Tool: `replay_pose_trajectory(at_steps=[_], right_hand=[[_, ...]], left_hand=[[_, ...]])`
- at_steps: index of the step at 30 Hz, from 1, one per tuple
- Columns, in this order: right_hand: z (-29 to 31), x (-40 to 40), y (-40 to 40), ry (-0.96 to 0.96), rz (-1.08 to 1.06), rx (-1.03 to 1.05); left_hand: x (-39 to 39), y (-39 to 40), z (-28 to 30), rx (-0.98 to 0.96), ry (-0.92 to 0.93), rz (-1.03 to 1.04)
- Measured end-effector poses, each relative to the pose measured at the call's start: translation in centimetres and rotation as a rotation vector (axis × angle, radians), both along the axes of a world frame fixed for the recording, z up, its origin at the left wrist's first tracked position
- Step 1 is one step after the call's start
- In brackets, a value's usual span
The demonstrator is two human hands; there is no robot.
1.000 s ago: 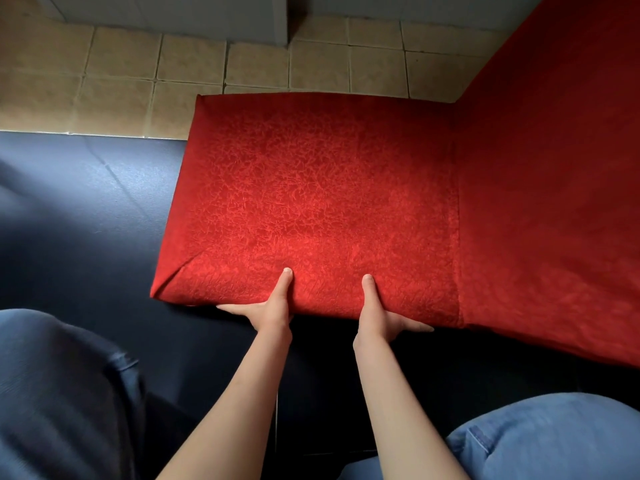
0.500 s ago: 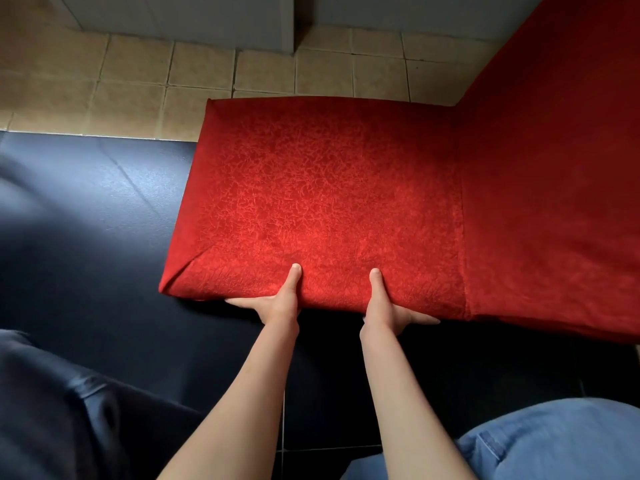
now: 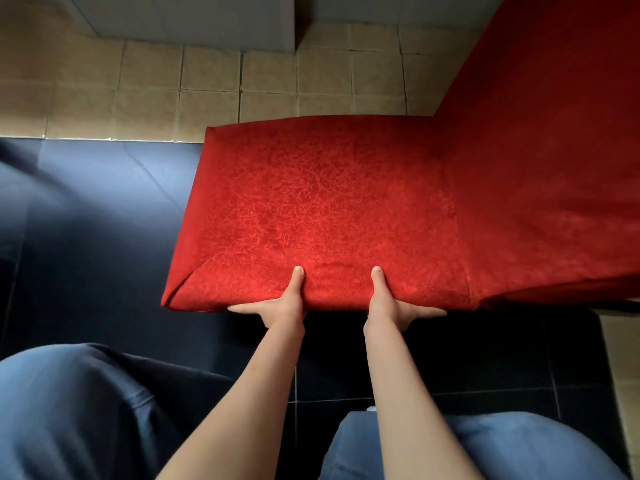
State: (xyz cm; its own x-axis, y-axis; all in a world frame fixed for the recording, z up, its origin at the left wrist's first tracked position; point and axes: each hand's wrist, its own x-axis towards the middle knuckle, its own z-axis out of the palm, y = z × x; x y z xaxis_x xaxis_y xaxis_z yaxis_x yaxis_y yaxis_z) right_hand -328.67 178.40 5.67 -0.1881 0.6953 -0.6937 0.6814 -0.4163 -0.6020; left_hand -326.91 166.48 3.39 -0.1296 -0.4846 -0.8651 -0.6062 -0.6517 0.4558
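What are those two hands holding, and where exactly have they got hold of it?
The left hand and the right hand both grip the folded red cloth along its near edge, with thumbs on top and fingers underneath.

Left hand point(image 3: 281, 306), right hand point(image 3: 388, 306), forearms point(image 3: 242, 393) bare; blue denim jeans point(image 3: 519, 445), left leg darker, seamed.

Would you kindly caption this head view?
Left hand and right hand grip the near edge of a folded red cloth.
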Motion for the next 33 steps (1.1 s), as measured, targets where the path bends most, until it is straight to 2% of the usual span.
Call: replay_pose_trajectory(at_steps=[16,33], right_hand=[[8.8,4.2,-3.3,-0.217,-0.006,-0.094],[17.2,7.6,-8.6,-0.434,0.059,-0.039]], left_hand=[[4.5,-4.4,8.9,-0.023,-0.232,-0.008],[8.6,-9.4,17.0,-0.085,-0.405,-0.018]])
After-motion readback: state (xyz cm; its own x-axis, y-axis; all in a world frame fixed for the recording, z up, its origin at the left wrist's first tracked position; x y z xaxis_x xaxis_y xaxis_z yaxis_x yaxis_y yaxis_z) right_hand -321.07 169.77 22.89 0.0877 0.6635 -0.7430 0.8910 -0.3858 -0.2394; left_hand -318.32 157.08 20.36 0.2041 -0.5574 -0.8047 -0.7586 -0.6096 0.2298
